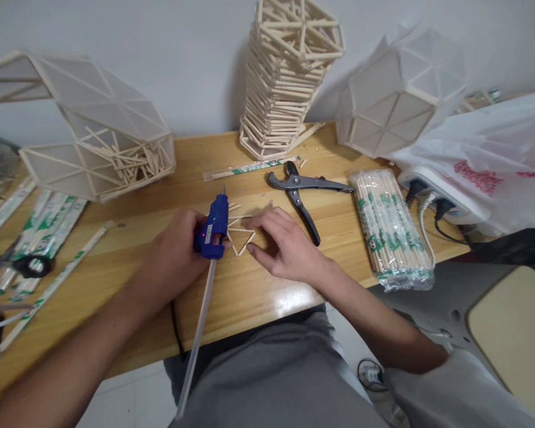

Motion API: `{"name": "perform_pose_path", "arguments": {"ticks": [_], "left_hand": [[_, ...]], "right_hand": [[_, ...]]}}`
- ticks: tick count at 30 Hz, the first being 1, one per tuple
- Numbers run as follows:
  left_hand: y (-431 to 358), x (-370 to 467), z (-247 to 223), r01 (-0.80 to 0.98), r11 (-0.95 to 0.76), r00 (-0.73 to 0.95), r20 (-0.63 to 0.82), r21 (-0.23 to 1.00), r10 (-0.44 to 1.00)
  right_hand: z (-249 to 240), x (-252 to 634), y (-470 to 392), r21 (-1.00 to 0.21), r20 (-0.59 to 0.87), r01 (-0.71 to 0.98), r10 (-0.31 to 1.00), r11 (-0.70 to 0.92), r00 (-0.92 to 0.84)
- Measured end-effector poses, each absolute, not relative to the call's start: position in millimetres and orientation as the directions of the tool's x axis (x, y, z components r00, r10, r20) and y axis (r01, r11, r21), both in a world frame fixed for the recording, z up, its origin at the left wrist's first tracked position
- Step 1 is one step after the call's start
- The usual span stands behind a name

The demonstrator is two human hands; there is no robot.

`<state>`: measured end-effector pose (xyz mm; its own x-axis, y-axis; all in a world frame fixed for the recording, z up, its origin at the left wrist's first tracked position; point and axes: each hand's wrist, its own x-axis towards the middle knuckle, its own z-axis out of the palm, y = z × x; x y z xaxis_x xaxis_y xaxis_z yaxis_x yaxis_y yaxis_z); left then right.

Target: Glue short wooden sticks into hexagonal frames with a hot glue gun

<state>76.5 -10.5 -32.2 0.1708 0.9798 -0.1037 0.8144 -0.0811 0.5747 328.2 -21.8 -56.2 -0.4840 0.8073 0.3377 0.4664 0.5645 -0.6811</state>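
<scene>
A blue glue gun (216, 226) with a long clear glue stick (199, 339) trailing from its rear is gripped in my left hand (178, 246), its nozzle pointing away from me. Beside it, short wooden sticks (241, 230) form a small angular shape on the table. My right hand (288, 245) rests at the right of these sticks, thumb and fingers apart, fingertips at the stick ends. Whether it pinches a stick is too small to tell. Black-handled cutters (296, 187) lie open beyond my right hand.
A stick tower (280, 95) stands at the table's back, between two paper-covered frames (111, 107) (392, 101). Wrapped chopsticks (390, 229) and a power strip (446, 193) lie right. Scissors (20, 261) and more wrapped sticks (57, 279) lie left.
</scene>
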Motion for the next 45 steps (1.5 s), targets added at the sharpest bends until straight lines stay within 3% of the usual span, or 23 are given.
{"name": "perform_pose_path", "arguments": {"ticks": [45], "left_hand": [[-9.1,76.8,-30.4,0.816,-0.066,0.165,-0.123,0.574,0.979]], "right_hand": [[-50.6,325.6,-16.0,-0.681,0.295,0.431,0.761,0.592,-0.578]]}}
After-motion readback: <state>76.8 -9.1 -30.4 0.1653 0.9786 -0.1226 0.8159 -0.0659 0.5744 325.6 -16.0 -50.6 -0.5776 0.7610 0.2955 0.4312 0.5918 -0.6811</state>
